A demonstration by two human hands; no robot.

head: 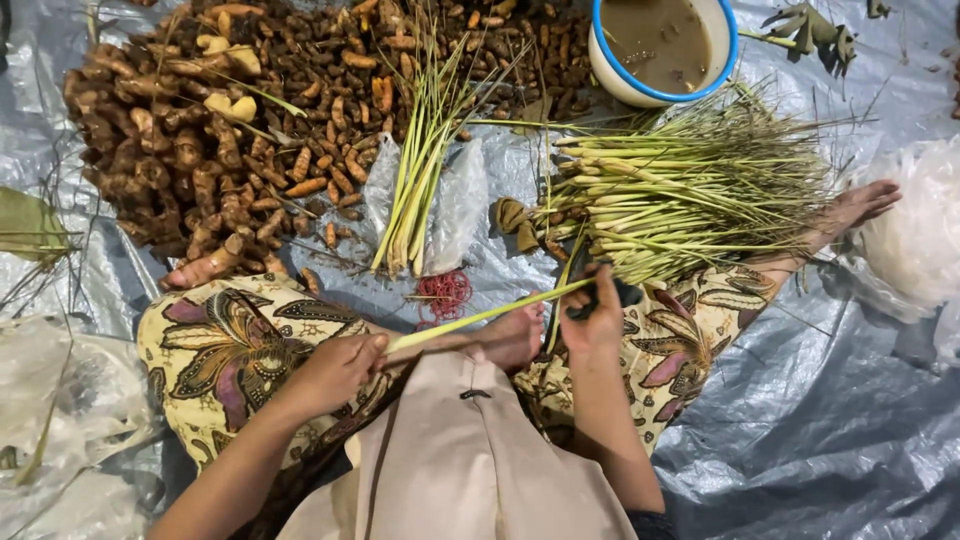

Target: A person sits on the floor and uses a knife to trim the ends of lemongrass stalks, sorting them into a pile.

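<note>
My left hand (335, 370) grips the thick end of a long green lemongrass stalk (480, 316) that runs across my lap. My right hand (595, 315) is closed on a dark-handled knife (615, 292) near the stalk's thin end, beside a big loose pile of lemongrass stalks (690, 195). I sit cross-legged in a patterned batik cloth (225, 345), with one bare foot (515, 335) under the stalk. A small bundle of lemongrass (420, 180) lies on clear plastic bags ahead of me.
A large heap of brown and orange rhizome roots (250, 110) fills the far left. A white bowl with a blue rim (662, 45) holds murky water. Red rubber bands (443, 293) lie by my knee. Grey tarp (830, 400) covers the ground; plastic bags (915, 235) sit right.
</note>
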